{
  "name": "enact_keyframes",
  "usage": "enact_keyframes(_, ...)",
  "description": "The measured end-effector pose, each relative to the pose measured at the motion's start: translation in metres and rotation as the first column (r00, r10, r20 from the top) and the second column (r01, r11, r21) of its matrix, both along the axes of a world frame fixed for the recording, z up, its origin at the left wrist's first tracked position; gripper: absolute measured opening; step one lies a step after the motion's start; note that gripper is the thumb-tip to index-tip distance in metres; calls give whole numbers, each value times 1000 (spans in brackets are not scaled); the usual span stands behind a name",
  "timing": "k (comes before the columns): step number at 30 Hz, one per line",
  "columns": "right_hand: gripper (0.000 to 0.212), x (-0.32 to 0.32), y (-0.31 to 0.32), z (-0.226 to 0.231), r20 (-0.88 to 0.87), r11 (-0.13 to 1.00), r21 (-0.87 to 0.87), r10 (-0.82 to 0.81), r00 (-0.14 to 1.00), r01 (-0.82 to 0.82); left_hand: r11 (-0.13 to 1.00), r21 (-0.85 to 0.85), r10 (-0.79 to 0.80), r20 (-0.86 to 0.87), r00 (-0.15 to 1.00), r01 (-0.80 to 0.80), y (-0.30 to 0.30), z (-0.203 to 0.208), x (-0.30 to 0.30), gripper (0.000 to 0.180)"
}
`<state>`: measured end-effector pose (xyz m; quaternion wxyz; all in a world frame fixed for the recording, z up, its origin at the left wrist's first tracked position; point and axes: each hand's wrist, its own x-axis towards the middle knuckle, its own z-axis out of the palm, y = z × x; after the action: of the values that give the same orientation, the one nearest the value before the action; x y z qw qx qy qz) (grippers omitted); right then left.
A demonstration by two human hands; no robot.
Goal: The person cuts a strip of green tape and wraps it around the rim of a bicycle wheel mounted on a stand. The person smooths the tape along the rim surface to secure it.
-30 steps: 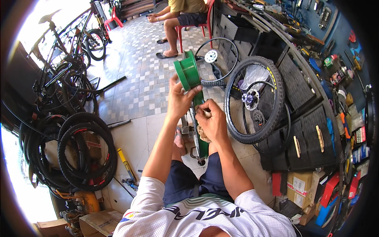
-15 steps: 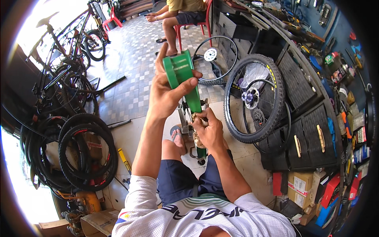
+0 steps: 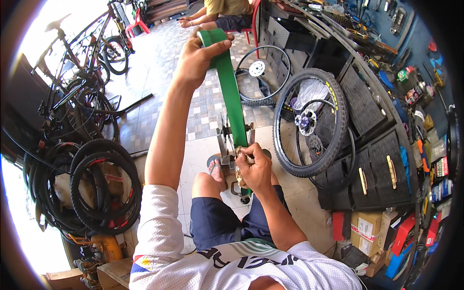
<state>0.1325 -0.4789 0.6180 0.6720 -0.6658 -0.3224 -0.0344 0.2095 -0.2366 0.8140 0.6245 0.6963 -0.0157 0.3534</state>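
My left hand (image 3: 193, 60) is raised at arm's length, closed around a roll of green tape (image 3: 212, 36), thumb across its front. From the roll a wide green strip (image 3: 231, 92) runs down taut toward my right hand (image 3: 256, 168). That hand is low between my knees, thumb and fingers pinched together at the strip's lower end. A beige crumpled piece (image 3: 239, 152) shows beside its fingertips; exactly what it grips is hidden. Both are over a metal stand (image 3: 224, 145) with upright arms, and more green shows at its near end.
A bicycle wheel with a knobby tyre (image 3: 311, 122) leans against dark cabinets (image 3: 362, 96) at right; a bare rim (image 3: 289, 67) stands behind it. Several tyres (image 3: 104, 186) hang at left, below parked bicycles (image 3: 82, 92). Someone in a yellow shirt (image 3: 227, 7) sits on a red chair ahead.
My left hand has moved up and away with the roll, and a longer green strip now stretches between my hands. My right hand has stayed nearly in place, slightly lower.
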Motion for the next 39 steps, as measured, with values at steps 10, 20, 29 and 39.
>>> enact_keyframes(10, 15, -4, -8, -3, 43, 999, -39, -19, 999, 21, 804, 491, 312, 133, 941, -336, 52, -5, 65, 42)
enact_keyframes(20, 16, -5, -5, 2, 20, 998, -50, -38, 999, 39, 796, 486, 392, 38, 919, -360, 71, -40, 95, 48)
enact_keyframes(29, 14, -6, -7, 5, 44, 999, -7, -34, 998, 35, 786, 518, 421, -46, 906, -339, 67, -65, 93, 44)
enact_keyframes(39, 17, -7, -8, 1, 63, 999, -5, -32, 998, 32, 835, 453, 382, -69, 922, -312, 72, -95, 100, 43)
